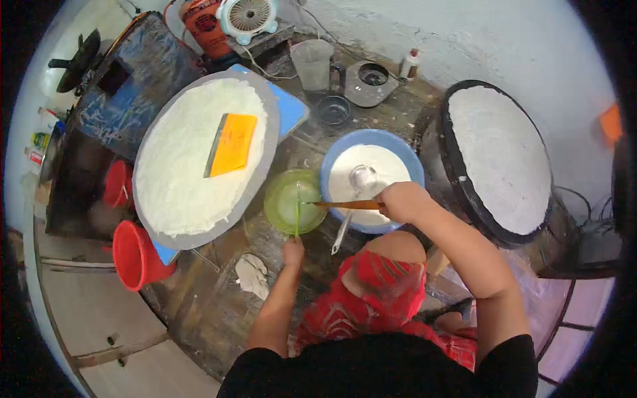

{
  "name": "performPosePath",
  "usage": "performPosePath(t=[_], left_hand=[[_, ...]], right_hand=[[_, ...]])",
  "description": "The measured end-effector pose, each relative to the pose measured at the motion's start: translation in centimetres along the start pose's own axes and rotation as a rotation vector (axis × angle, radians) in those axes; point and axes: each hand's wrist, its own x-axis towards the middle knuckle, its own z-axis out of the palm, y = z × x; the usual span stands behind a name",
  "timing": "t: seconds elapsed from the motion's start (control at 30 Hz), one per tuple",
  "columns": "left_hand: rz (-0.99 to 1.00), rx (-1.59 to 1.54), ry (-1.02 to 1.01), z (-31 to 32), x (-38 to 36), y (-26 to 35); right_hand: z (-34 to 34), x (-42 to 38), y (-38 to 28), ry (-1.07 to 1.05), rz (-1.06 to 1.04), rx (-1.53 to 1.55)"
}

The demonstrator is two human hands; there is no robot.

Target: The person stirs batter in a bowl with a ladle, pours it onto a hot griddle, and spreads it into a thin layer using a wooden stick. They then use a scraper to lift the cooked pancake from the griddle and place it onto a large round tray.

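Note:
My left hand (pixel 293 253) is closed around the lower end of a thin bright-green stick (pixel 297 222), whose upper part overlaps the green bowl (pixel 271 205). Pale, cloudy liquid lies in this bowl. My right hand (pixel 403 201) grips a flat brown wooden stick (pixel 350 205) that points left, its narrow tip over the bowl beside the green stick. Below the right hand's stick stands a blue basin (pixel 417 166) of white batter. A metal ladle (pixel 342 233) rests in it, handle leaning over the near rim.
An orange scraper (pixel 232 144) lies on a white-coated round board (pixel 189 182) at left. A black-rimmed drum (pixel 446 149) with a white top stands at right. Around are a red bucket (pixel 129 257), a crumpled cloth (pixel 252 275), a clear pitcher (pixel 312 65) and a fan (pixel 248 16).

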Motion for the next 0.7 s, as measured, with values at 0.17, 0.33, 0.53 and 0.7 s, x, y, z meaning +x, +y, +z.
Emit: performPosePath(t=[0.17,0.33,0.53,0.7], left_hand=[[0.205,-0.105,0.201,-4.6,-8.9,4.6],[0.072,-0.239,0.071,-2.5,-6.3,2.8],[-0.18,0.006,0.094,-2.6,-1.7,1.7],[0.181,-0.076,0.094,-1.5,-4.4,2.2]], right_hand=[[4.5,6.0,-1.3,-0.19,0.036,0.015],[7.8,7.1,-0.8,-0.222,0.005,0.133],[10.2,5.4,1.2,-0.186,0.006,0.375],[8.2,4.8,-0.1,-0.527,0.376,0.783]])
